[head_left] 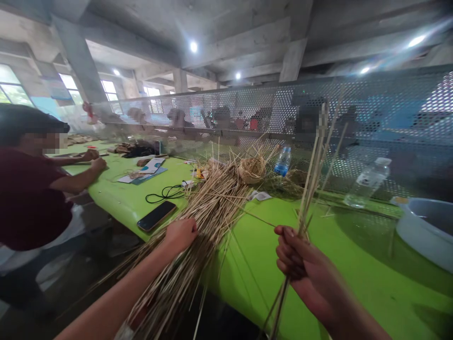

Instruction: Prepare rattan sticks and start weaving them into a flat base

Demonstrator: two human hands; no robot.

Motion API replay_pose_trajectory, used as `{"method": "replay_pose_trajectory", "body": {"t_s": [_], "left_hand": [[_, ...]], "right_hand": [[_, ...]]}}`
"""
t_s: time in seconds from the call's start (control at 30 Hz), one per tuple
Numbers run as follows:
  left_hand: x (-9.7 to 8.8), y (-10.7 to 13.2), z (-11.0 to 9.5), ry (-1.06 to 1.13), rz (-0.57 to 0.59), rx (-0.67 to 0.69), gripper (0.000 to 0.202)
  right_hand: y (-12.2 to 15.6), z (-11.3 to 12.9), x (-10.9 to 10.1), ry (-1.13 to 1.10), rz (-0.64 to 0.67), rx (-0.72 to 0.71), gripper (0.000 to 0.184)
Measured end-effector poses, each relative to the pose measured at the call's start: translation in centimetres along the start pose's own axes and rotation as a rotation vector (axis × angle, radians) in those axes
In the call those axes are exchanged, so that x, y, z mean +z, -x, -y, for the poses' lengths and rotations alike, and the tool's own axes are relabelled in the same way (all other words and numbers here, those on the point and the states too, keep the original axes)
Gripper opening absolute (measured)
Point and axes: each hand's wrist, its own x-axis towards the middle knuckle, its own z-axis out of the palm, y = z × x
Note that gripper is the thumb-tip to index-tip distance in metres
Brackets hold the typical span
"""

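Note:
My right hand [295, 257] is closed round a thin bunch of straw stalks [313, 174] that stands upright, the stalks sticking out above and below the fist. My left hand [181, 234] rests with curled fingers on a big pile of straw [208, 208] that lies across the green table [354, 269] and hangs over its near edge. A single stalk runs from the pile toward my right hand.
A black phone [156, 215] and a black cable [166, 192] lie left of the pile. A small woven straw nest [252, 169], two water bottles [283, 161] [366, 183] and a grey basin [424, 226] stand further back. A person in a dark red shirt [28, 198] works at left. Perforated metal screen behind.

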Motion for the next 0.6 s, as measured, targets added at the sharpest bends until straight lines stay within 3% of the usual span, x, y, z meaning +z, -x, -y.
{"method": "replay_pose_trajectory", "body": {"t_s": [0.17, 0.33, 0.6], "left_hand": [[0.2, -0.6, -0.2, 0.057, -0.019, -0.025, 0.020], [-1.0, -1.0, 1.4, 0.274, -0.013, -0.027, 0.017], [-2.6, 1.3, 2.6, 0.686, 0.071, -0.007, 0.034]], "right_hand": [[0.4, 0.1, 0.2, 0.016, 0.003, 0.002, 0.040], [0.4, 0.5, -0.2, 0.011, 0.007, -0.014, 0.040], [0.2, 0.3, 0.0, -0.004, 0.027, -0.014, 0.038]]}}
